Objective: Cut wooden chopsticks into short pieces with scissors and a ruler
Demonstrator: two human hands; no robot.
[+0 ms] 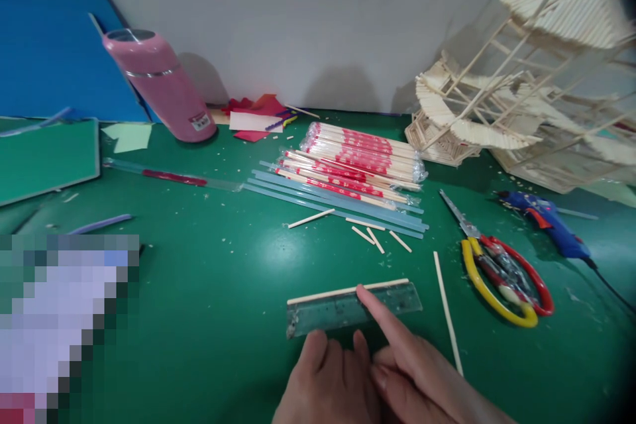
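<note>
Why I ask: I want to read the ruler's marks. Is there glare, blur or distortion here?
Head view: soft glare whitens the green mat near the ruler, whose marks are too faint to read; wide-angle bending stretches the stick model at right, with a dark corner above it; a pixelated block covers the lower left; the right hand touching the ruler looks sharp.

left hand (325,381): palm down, fingers forward | right hand (422,374): index extended, others seemingly curled

Pixelated patch (64,324), contents unreadable
</note>
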